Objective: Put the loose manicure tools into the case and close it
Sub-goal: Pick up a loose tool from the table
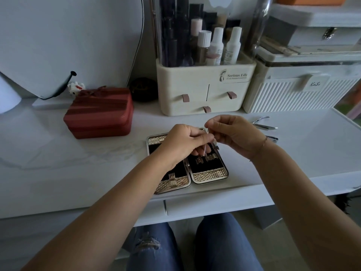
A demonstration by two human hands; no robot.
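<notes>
The manicure case (210, 174) lies open flat near the white desk's front edge, gold-trimmed with a black lining and small gold holder loops. Above its right half, my left hand (183, 142) and my right hand (235, 134) both pinch a thin metal tool (207, 140), held nearly upright with its pinkish lower end just above the loops. A silver cuticle nipper (262, 124) lies loose on the desk to the right. A second silver tool (273, 138) pokes out from behind my right wrist, mostly hidden.
A dark red box with a bow (99, 112) stands left of the case. Behind the hands stand a cream cosmetics organiser (205, 89) with bottles and a white ribbed storage box (298, 90). A mirror stand (58, 55) fills the back left.
</notes>
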